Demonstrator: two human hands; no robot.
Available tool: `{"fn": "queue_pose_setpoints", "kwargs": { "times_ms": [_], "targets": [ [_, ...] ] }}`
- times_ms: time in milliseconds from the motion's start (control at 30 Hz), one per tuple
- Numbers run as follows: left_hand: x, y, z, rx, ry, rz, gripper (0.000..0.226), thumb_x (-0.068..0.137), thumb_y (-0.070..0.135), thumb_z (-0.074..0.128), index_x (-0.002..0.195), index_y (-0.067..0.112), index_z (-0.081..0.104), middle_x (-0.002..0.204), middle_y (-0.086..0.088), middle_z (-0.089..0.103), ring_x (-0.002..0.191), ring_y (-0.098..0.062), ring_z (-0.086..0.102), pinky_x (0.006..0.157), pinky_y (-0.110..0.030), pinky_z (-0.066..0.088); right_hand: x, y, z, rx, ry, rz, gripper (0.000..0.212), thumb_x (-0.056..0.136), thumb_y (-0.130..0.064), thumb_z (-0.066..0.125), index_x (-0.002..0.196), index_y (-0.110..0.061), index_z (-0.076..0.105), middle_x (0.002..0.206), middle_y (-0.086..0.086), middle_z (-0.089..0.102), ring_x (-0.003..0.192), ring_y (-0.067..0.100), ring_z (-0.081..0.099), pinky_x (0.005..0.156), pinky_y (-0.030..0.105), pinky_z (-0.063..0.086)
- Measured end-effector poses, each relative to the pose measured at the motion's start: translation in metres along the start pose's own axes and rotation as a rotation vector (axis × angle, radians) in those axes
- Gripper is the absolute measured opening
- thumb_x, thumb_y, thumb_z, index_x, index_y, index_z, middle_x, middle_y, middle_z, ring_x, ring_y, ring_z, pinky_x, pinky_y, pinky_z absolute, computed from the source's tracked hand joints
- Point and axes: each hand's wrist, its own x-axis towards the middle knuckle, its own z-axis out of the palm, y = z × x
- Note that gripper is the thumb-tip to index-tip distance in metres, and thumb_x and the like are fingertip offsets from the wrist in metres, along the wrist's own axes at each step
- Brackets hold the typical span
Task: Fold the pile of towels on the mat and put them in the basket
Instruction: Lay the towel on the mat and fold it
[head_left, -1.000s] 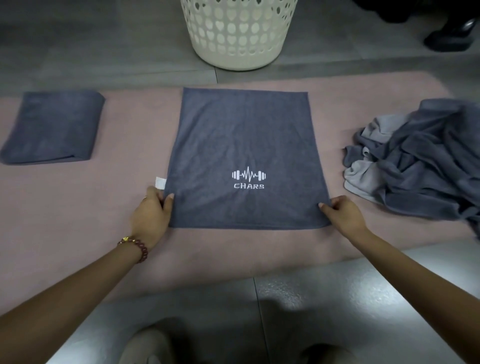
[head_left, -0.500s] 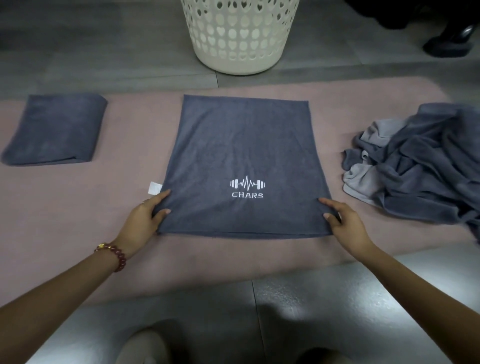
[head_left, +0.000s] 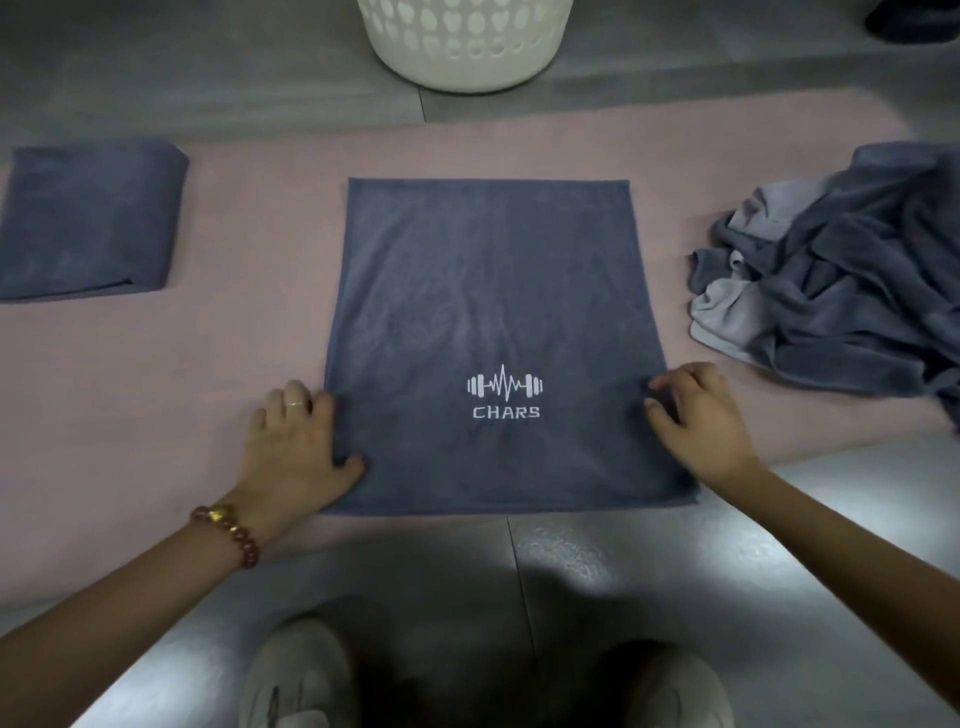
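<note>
A dark grey towel (head_left: 483, 291) with a white "CHARS" dumbbell logo lies flat in the middle of the pink mat (head_left: 249, 364). My left hand (head_left: 296, 447) grips its left edge near the front corner, thumb on top of the cloth. My right hand (head_left: 701, 421) has curled fingers on the right edge near the front corner. A folded grey towel (head_left: 88, 218) lies at the far left of the mat. The crumpled pile of grey towels (head_left: 841, 280) sits at the right. The white perforated basket (head_left: 467, 47) stands on the floor beyond the mat.
Grey tiled floor surrounds the mat. My two light shoes (head_left: 296, 680) (head_left: 670, 691) are at the bottom, just before the mat's near edge. A dark object (head_left: 914, 21) sits at the top right corner.
Both hands slid a little up the towel's side edges from the front corners and curled onto them. The view tilted down and closer, so the basket is cut off at the top.
</note>
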Motion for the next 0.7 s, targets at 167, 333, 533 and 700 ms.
{"fn": "queue_pose_setpoints", "kwargs": {
  "times_ms": [167, 333, 533, 700],
  "targets": [
    [0.048, 0.054, 0.027, -0.040, 0.053, 0.400, 0.061, 0.088, 0.045, 0.033, 0.138, 0.013, 0.044, 0.145, -0.015, 0.040, 0.133, -0.036, 0.036, 0.105, -0.048, 0.033, 0.018, -0.060, 0.051, -0.236, -0.131, -0.492, 0.062, 0.086, -0.048, 0.038, 0.139, -0.016, 0.042, 0.144, 0.008, 0.042, 0.136, 0.031, 0.032, 0.113, 0.043, 0.020],
    [0.057, 0.042, 0.054, -0.043, -0.053, 0.285, 0.066, 0.090, 0.054, 0.024, 0.149, 0.024, 0.019, 0.156, -0.004, 0.020, 0.143, -0.033, 0.016, 0.114, -0.050, 0.012, 0.026, -0.039, 0.063, -0.421, -0.269, -0.470, 0.066, 0.091, -0.065, 0.012, 0.148, -0.033, 0.018, 0.156, -0.005, 0.019, 0.144, 0.028, 0.020, 0.115, 0.046, 0.004],
    [0.047, 0.015, 0.055, -0.119, -0.007, -0.002, 0.076, 0.087, 0.053, 0.021, 0.147, 0.005, 0.026, 0.154, -0.018, 0.020, 0.141, -0.035, 0.021, 0.112, -0.054, 0.013, 0.023, 0.021, 0.033, -0.308, -0.145, 0.039, 0.080, 0.078, -0.066, 0.000, 0.150, -0.030, -0.002, 0.159, 0.000, 0.000, 0.146, 0.023, -0.001, 0.116, 0.040, -0.009],
    [0.093, 0.035, 0.041, -0.120, 0.052, 0.173, 0.069, 0.089, 0.051, 0.027, 0.146, 0.012, 0.029, 0.154, -0.014, 0.023, 0.143, -0.032, 0.018, 0.113, -0.054, 0.003, 0.058, -0.036, 0.037, -0.275, -0.019, -0.208, 0.071, 0.088, -0.055, 0.017, 0.149, -0.019, 0.021, 0.158, 0.002, 0.011, 0.146, 0.025, 0.006, 0.114, 0.030, -0.012]
  ]
}}
